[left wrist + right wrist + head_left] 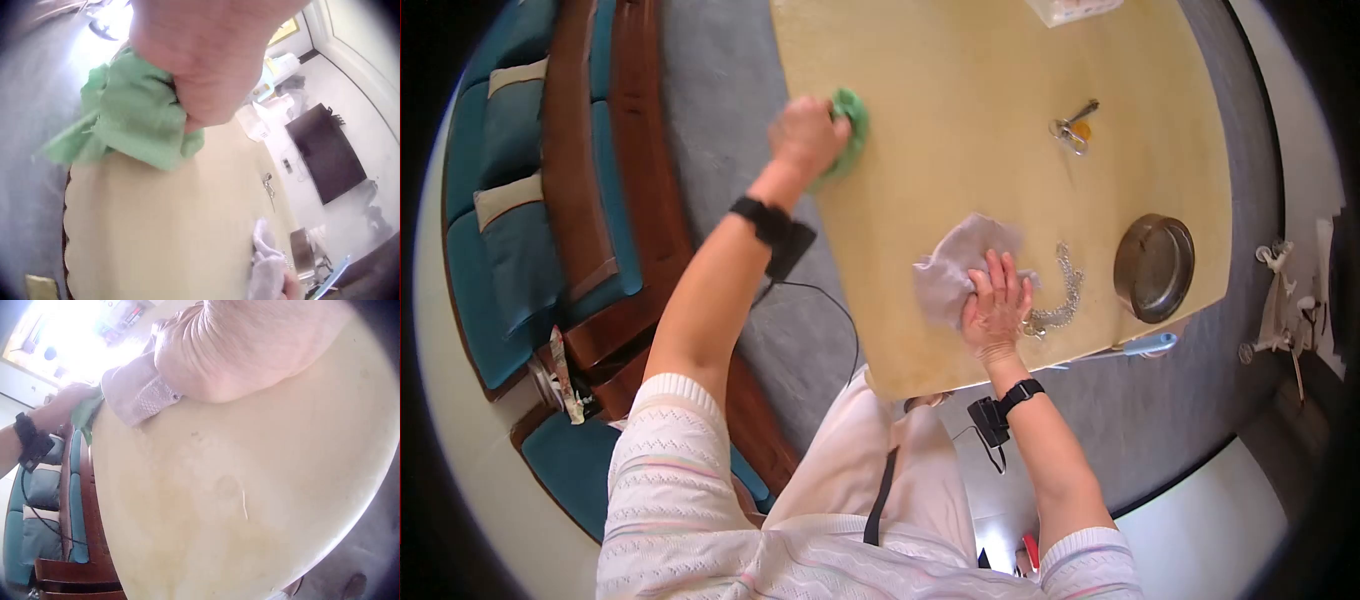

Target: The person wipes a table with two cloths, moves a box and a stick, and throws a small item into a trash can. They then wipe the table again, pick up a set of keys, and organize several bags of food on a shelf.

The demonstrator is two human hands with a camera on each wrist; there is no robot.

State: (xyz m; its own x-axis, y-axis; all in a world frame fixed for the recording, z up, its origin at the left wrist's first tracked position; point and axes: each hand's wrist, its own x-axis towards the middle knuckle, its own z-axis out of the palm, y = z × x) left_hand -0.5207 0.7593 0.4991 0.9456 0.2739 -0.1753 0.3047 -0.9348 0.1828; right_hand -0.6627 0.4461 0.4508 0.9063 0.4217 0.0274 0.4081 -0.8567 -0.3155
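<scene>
My left hand grips a bunched green cloth at the left edge of the yellowish table. In the left wrist view a fold of that green cloth hangs over the scalloped table edge. On the near part of the tabletop, my right hand rests on a crumpled pale mauve cloth, its fingers extended over it. The right wrist view shows this mauve cloth partly hidden beneath the hand.
A silver chain lies just right of the right hand. Beyond it sits a round brown dish. Keys lie farther back, and a white pack at the far edge. A blue handle sticks out by the near right edge. Left stands a wooden sofa.
</scene>
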